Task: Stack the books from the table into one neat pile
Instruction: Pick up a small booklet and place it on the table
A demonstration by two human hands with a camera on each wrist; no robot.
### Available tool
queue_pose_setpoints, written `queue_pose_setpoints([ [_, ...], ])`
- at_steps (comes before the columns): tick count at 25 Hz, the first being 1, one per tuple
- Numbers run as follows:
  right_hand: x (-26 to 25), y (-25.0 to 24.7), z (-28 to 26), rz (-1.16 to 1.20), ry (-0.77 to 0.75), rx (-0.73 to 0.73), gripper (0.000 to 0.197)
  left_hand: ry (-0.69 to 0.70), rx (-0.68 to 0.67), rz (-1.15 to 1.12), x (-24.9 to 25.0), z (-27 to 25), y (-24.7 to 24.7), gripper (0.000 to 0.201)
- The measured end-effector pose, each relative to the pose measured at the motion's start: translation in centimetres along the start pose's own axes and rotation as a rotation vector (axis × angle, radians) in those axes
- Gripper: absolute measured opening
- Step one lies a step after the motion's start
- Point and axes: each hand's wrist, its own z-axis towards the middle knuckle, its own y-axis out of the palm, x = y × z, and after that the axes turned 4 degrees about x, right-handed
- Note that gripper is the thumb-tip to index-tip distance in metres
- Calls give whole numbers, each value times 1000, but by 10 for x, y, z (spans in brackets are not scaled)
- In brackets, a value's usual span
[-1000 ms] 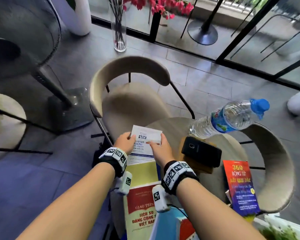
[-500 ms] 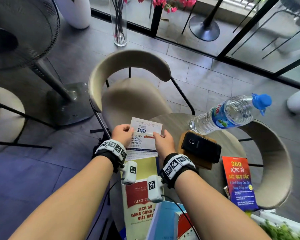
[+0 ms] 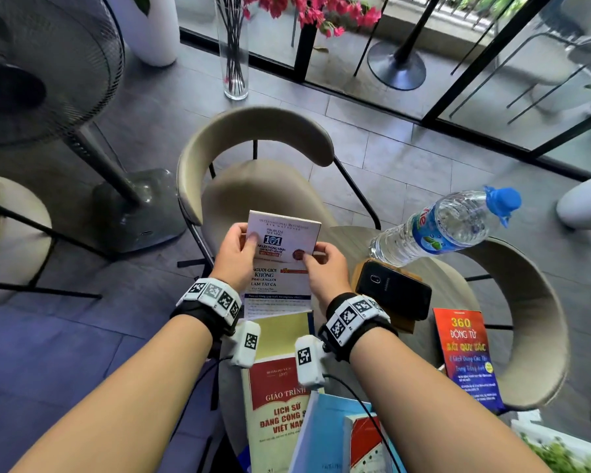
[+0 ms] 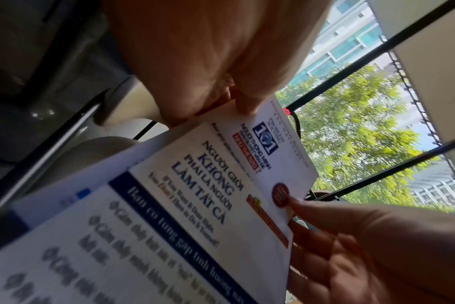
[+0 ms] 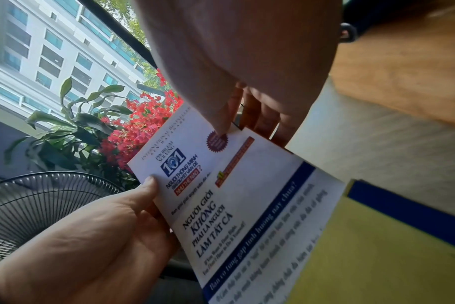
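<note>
Both hands hold a small white "101" book (image 3: 282,238) (image 4: 281,148) (image 5: 195,148) tilted over a larger white book with a blue band (image 3: 277,285) (image 4: 195,205) (image 5: 247,216). My left hand (image 3: 239,249) (image 5: 104,226) pinches the small book's left edge, thumb on the cover. My right hand (image 3: 321,264) (image 4: 351,236) has its thumb on the red seal and its fingers under the right edge. Nearer me lie a yellow-and-red book (image 3: 277,387) and a blue book (image 3: 325,435). A red-and-blue "360" book (image 3: 468,356) lies at the right.
A small round table (image 3: 342,240) carries a black phone (image 3: 393,288) on a wooden block and a water bottle (image 3: 440,227). Beige chairs stand behind (image 3: 253,138) and to the right (image 3: 539,302). A floor fan (image 3: 48,63) and a glass vase (image 3: 234,46) stand at the left.
The small white book has moved away from me over the larger one, so more of both covers shows. Both hands went with it.
</note>
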Motion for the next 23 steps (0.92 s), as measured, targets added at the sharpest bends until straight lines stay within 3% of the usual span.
queue_pose_setpoints([
  [7,-28,-9,-10,-5,-223,19,12,243,-1,26,22,-7,-10,22],
  [13,-39,-29,-34,67,-352,-24,17,421,-53,56,32,-17,-25,15],
  [16,-24,-38,-49,36,-331,-29,13,442,-101,138,20,-30,-27,5],
  [18,-13,-40,-54,4,-319,-20,21,455,-141,202,11,-39,-26,17],
  [23,-1,-41,-57,-44,-296,-88,19,408,-205,255,-22,-42,-30,16],
])
